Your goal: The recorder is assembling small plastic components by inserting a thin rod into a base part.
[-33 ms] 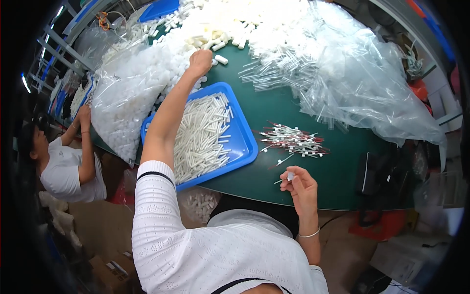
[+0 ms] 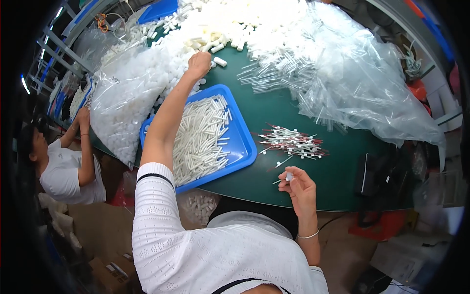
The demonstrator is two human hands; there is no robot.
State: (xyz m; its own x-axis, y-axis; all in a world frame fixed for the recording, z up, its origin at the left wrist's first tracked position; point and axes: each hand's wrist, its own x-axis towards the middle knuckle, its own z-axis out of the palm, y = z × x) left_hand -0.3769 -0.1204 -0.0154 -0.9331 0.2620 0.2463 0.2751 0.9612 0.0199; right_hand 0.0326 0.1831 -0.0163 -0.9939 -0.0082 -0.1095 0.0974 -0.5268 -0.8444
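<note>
My left hand (image 2: 199,63) is stretched to the far side of the table, its fingers curled down among small white plastic caps (image 2: 159,73). Whatever those fingers grip is hidden. A white cylinder (image 2: 220,61) lies just right of that hand. Near the front edge, my right hand (image 2: 301,188) pinches a small white plastic piece (image 2: 289,176) between thumb and fingers, with a thin pale stick (image 2: 277,182) poking out to the left. Beyond it lies a heap of thin white and red sticks with small white ends (image 2: 292,142).
Under my left forearm sits a blue tray (image 2: 249,149) of short white tubes (image 2: 200,142). A clear bag of white caps (image 2: 120,108) stands left. Clear tubes (image 2: 274,73) and a large plastic bag (image 2: 357,88) lie right. Another person (image 2: 71,166) works at far left.
</note>
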